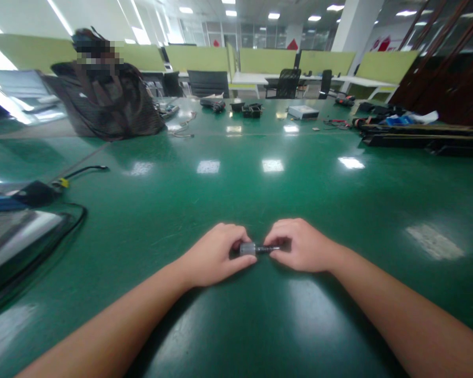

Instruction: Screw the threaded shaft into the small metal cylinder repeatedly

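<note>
Worktop (236, 194): green, glossy, reflecting ceiling lights.
Bag (118, 105): dark, upright, at the far left of the worktop.
Left hand (215, 255): thumb and fingers closed around a cylinder (247, 249).
Right hand (303, 245): thumb and fingers pinched on a rod (265, 249).
Cylinder: grey, between the hands, close over the worktop; touching or not, I cannot tell.
Rod: dark, ridged, thinner, extending from the cylinder.

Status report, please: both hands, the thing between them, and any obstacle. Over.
Left hand grips gray cylinder; right hand pinches dark ridged shaft. Both parts in line. Dark bag beyond, leftward, not in the way.
</note>
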{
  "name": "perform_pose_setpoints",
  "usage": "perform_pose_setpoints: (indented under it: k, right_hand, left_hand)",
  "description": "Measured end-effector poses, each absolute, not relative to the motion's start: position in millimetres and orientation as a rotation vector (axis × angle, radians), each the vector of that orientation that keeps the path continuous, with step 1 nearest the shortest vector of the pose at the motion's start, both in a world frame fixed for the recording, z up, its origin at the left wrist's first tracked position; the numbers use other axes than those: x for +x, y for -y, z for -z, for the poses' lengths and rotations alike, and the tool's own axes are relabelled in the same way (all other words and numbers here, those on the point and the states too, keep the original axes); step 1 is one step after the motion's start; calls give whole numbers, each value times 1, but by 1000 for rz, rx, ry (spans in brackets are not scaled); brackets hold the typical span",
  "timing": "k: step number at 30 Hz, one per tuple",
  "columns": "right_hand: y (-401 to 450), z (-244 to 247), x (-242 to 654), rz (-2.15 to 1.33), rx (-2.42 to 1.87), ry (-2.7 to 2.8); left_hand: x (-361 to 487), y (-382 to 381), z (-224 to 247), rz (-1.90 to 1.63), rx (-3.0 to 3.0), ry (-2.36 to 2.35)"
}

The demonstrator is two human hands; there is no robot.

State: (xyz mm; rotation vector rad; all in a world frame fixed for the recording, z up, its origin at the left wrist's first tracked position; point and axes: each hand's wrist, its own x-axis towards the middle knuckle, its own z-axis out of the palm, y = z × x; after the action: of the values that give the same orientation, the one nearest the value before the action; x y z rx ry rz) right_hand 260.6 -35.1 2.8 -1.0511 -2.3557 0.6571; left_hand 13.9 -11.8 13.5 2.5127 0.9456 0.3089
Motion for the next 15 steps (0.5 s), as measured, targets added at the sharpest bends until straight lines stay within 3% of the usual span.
perform_pose_setpoints:
  k: [15]
  right_hand:
    - [32,-4,272,-731,-1117,2357]
  left_hand:
    - [13,12,-13,-343,2513,-923]
